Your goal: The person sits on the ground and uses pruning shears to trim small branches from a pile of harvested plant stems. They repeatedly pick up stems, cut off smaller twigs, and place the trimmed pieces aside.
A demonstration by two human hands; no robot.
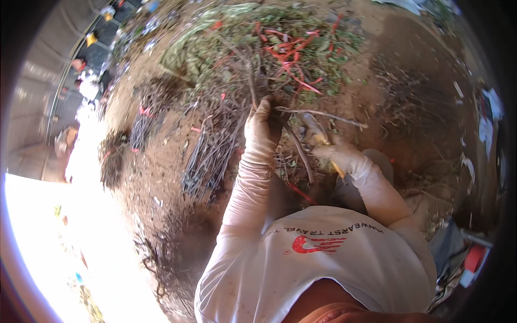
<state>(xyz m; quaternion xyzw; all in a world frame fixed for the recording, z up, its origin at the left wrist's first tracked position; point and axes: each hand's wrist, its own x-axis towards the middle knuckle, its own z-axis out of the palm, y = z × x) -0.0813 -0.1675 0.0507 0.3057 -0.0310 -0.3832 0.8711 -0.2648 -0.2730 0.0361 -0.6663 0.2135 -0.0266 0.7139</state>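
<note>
My left hand (260,117), in a light glove, is shut on a brown woody stem (299,151) that reaches up past the fingers and down toward my knees. A thin side twig (323,114) sticks out to the right. To the right, my right hand (337,152), also gloved, is closed around a tool with yellow handles (338,169); it looks like pruning shears, and its blade end (314,125) is blurred. Under both hands lie cut twigs and leaf bits. A pile of thin cuttings (212,149) lies on the soil, left of my left forearm.
Leafy stems with red ribbons (293,48) lie ahead on a green sheet (181,62). Tied bundles of cuttings (141,127) rest at the left. Twigs (404,93) lie in shade at the right, and dark rooty branches (165,266) at the lower left.
</note>
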